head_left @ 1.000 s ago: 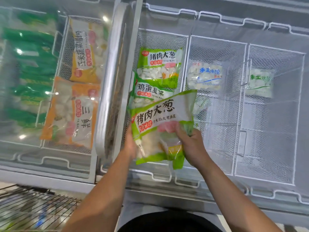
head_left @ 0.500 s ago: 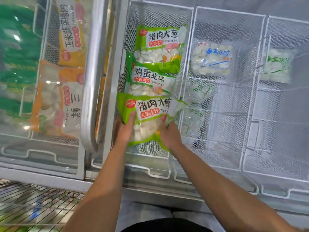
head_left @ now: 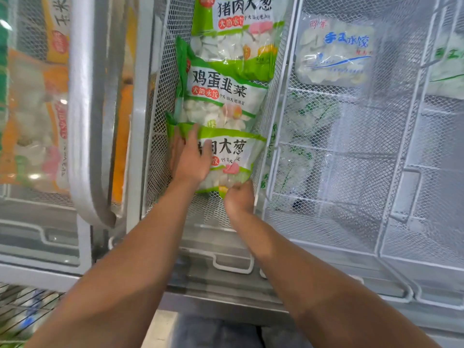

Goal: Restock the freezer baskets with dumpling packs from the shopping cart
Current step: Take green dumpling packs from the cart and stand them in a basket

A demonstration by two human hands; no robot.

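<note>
Since a moment ago the near green dumpling pack (head_left: 234, 159) has gone down from above the freezer into the wire basket (head_left: 160, 101), and now lies flat at its near end, its top edge tucked under the egg-and-chive pack (head_left: 221, 96). A third green pack (head_left: 238, 28) lies beyond that one, at the far end. The left hand (head_left: 192, 159) rests on the near pack's left part, fingers straight and spread, pressing it down. The right hand (head_left: 238, 197) pinches the pack's lower right corner with curled fingers. A clear dumpling bag (head_left: 335, 51) lies in the next basket to the right. The shopping cart (head_left: 22, 312) shows at lower left.
</note>
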